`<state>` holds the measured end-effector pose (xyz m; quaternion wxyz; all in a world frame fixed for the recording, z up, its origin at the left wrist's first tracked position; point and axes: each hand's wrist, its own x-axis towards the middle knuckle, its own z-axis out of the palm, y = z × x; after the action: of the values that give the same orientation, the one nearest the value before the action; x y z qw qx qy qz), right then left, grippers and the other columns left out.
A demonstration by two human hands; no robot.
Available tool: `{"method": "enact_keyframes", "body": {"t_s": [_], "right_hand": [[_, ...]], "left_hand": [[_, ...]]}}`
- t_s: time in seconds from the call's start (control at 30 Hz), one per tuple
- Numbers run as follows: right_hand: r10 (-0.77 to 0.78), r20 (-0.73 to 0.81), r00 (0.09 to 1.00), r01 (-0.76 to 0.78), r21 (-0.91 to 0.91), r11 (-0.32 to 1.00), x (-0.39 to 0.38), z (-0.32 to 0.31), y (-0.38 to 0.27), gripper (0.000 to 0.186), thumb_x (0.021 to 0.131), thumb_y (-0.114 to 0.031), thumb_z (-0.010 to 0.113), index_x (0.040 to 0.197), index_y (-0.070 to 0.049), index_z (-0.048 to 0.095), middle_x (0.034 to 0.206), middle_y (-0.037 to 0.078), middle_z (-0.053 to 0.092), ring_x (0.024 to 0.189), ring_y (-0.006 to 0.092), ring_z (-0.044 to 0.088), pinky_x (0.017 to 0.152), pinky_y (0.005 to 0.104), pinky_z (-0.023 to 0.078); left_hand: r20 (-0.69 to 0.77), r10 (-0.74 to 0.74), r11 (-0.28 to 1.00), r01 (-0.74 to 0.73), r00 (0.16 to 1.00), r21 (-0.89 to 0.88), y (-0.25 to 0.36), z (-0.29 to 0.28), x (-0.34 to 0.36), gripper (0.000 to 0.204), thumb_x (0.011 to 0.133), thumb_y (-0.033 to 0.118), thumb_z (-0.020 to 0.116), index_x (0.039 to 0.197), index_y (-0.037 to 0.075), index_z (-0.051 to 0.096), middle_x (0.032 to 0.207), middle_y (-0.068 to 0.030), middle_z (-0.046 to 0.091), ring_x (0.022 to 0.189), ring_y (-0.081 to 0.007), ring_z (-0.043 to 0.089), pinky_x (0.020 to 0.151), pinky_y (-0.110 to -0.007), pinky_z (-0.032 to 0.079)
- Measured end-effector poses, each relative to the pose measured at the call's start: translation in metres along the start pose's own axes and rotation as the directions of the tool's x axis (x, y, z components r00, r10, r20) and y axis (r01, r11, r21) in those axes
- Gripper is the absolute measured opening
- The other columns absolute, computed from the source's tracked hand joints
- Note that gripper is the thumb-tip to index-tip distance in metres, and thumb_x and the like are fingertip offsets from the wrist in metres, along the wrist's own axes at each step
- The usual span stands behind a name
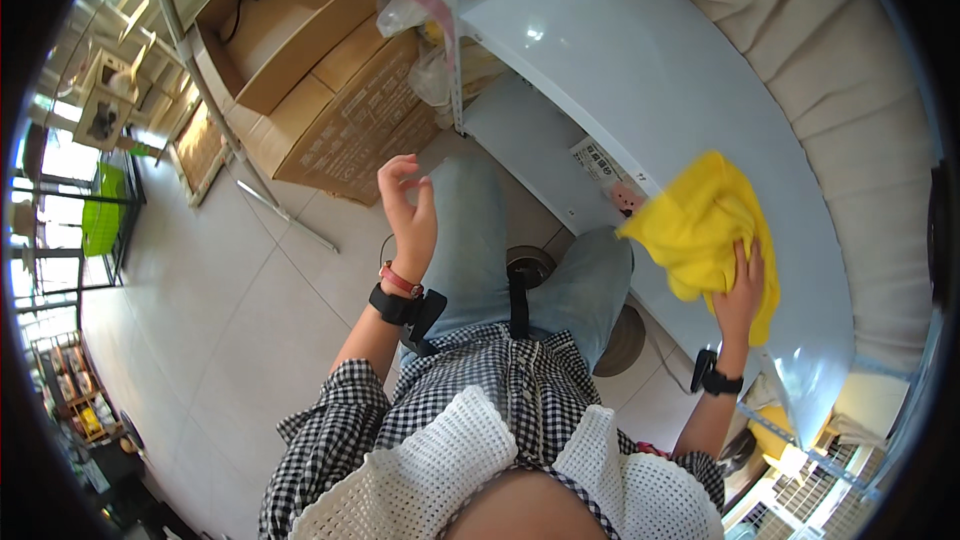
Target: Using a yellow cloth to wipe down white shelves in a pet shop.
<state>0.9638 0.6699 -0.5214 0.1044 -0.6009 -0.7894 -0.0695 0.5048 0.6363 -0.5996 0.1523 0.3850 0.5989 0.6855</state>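
My left hand is raised over my left leg with loosely bent fingers apart and nothing in them. My right hand grips a crumpled yellow cloth against the glossy pale grey upper shelf of a metal rack, toward its outer side. A lower shelf shows beneath it, carrying a white printed label and a small pink figure, partly hidden by the cloth.
Open cardboard boxes stand left of the rack, beside a curved metal pole. Plastic bags crowd the rack's post. Beige draped fabric lines the right. Black shelving with a green tray stands far left on the tiled floor.
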Motion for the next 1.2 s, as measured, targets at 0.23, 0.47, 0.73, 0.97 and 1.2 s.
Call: {"method": "enact_keyframes", "body": {"t_s": [0.23,0.47,0.73,0.97,1.2], "right_hand": [[-0.209,0.029,0.977,0.209,-0.004,0.978,0.028,0.017,-0.030,0.073,0.062,-0.024,0.071,0.127,-0.008,0.042,0.139,0.025,0.022,0.129,0.0426,0.020,0.103,0.0530,0.019],[-0.526,0.126,0.841,0.517,0.099,0.850,0.179,0.018,-0.164,0.068,0.057,-0.018,0.072,0.120,-0.013,0.049,0.110,0.018,0.042,0.105,0.0371,0.042,0.088,0.0446,0.039],[-0.636,0.066,0.769,0.623,0.147,0.768,0.298,0.053,-0.279,0.066,0.061,-0.028,0.070,0.122,-0.019,0.047,0.112,0.017,0.042,0.104,0.0366,0.045,0.084,0.0426,0.044],[-0.638,0.168,0.751,0.602,0.222,0.767,0.313,0.048,-0.297,0.066,0.063,-0.031,0.066,0.124,-0.018,0.046,0.118,0.018,0.041,0.112,0.0355,0.041,0.089,0.0410,0.041],[-0.640,0.179,0.747,0.575,0.308,0.758,0.303,0.047,-0.277,0.062,0.065,-0.021,0.064,0.124,-0.015,0.046,0.125,0.017,0.038,0.115,0.0362,0.039,0.093,0.0400,0.038]], "left_hand": [[0.089,-0.077,0.997,0.075,0.993,0.029,-0.010,-0.001,-0.015,0.029,0.073,-0.009,0.051,0.097,0.005,0.045,0.109,-0.0094,0.047,0.099,-0.0192,0.047,0.074,-0.028,0.044],[0.055,-0.088,0.994,0.084,0.995,0.072,-0.013,-0.009,-0.027,0.029,0.072,-0.009,0.051,0.097,0.005,0.045,0.108,-0.0099,0.047,0.099,-0.0205,0.047,0.074,-0.028,0.044],[-0.030,-0.112,0.987,0.114,0.993,0.112,-0.008,-0.030,-0.028,0.030,0.072,-0.010,0.051,0.097,0.005,0.045,0.107,-0.0097,0.047,0.099,-0.0203,0.048,0.073,-0.028,0.044],[-0.014,-0.112,0.978,0.113,0.994,0.176,-0.012,-0.042,-0.028,0.029,0.072,-0.009,0.052,0.097,0.005,0.045,0.106,-0.0104,0.048,0.096,-0.0209,0.049,0.071,-0.028,0.044],[0.069,-0.034,0.969,0.016,0.997,0.247,0.006,-0.024,-0.031,0.025,0.072,-0.008,0.052,0.093,0.004,0.047,0.106,-0.0114,0.048,0.094,-0.0238,0.049,0.072,-0.030,0.044]]}}
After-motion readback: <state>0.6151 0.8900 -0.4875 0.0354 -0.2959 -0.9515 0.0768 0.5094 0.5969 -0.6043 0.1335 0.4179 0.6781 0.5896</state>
